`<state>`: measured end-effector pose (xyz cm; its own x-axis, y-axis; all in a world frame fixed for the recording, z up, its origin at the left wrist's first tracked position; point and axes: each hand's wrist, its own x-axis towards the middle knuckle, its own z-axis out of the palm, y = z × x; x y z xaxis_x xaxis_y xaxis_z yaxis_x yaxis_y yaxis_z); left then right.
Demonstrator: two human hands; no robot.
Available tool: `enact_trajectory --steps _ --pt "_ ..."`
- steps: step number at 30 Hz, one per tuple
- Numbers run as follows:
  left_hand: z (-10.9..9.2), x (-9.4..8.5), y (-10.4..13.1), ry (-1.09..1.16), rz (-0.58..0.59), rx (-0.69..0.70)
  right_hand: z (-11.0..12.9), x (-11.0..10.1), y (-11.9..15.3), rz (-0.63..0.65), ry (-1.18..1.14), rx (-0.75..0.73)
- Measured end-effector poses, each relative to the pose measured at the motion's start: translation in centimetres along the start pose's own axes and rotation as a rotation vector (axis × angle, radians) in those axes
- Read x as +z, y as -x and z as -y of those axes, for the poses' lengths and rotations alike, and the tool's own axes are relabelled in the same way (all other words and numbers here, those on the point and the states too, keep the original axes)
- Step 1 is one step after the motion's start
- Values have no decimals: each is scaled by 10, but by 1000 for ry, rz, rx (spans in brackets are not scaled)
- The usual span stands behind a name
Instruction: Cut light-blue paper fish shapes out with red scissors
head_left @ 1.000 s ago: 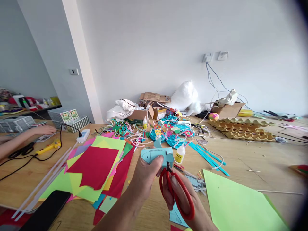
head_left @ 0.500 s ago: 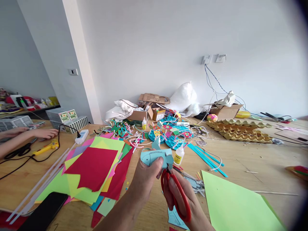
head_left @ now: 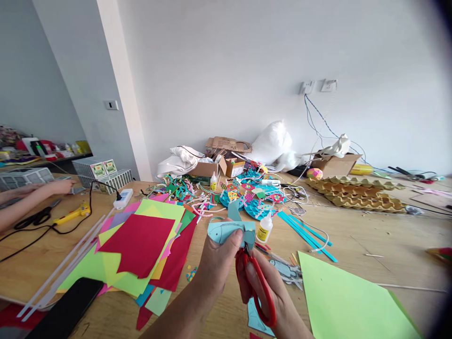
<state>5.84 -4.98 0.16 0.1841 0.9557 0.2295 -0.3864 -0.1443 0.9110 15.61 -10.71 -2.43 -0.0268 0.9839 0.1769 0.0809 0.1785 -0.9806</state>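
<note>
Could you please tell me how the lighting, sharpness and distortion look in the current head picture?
Head view: light is soft, shading the wall only gently; the light blue paper and red-handled scissors look fairly sharp; the small reddish thing at the right edge is blurred; that side's corners darken; the pillar leans, probably from the wide lens.

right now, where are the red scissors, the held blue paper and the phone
Red scissors [head_left: 264, 283]: head view, on the handle.
Held blue paper [head_left: 222, 230]: head view, on its left half.
Phone [head_left: 67, 310]: head view, on its black surface.
</note>
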Motion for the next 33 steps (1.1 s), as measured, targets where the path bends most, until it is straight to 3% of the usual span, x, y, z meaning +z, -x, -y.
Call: enact_trajectory --steps 22,33 --pt "0 -3 3 22 43 -14 -9 2 -2 -41 19 -16" --pt "-14 0 6 -54 133 -94 -3 2 1 -43 -38 -33"
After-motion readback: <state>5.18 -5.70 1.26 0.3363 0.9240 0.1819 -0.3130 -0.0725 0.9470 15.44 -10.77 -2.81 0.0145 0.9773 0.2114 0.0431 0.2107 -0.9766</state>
